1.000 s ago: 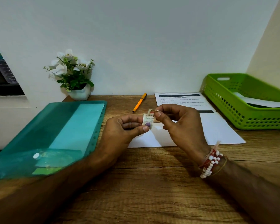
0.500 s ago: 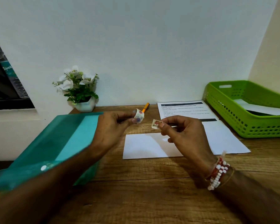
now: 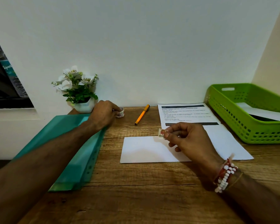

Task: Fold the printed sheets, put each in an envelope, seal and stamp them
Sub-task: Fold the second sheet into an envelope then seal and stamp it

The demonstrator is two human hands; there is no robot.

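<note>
1. The right hand [image 3: 187, 139] pinches a single stamp [image 3: 161, 133] between thumb and forefinger, with the other fingers curled under.
2. The stamp is held just above the far edge of the white envelope [image 3: 144, 149], towards its right end. Whether it touches the paper cannot be told.
3. The envelope lies flat on the wooden table [image 3: 136, 191], in front of the printed sheet [image 3: 184, 113]. The right hand covers its right end.
4. The left hand [image 3: 102, 115] is well apart from the envelope, at the far left. Its fingertips grip a small stamp roll [image 3: 120, 112] beside the flower pot [image 3: 83, 106].
5. An orange pen [image 3: 142, 114] lies between the roll and the sheet.
6. The left forearm crosses a teal folder [image 3: 74, 143], and a green basket [image 3: 225, 113] holding white paper stands at the right.
</note>
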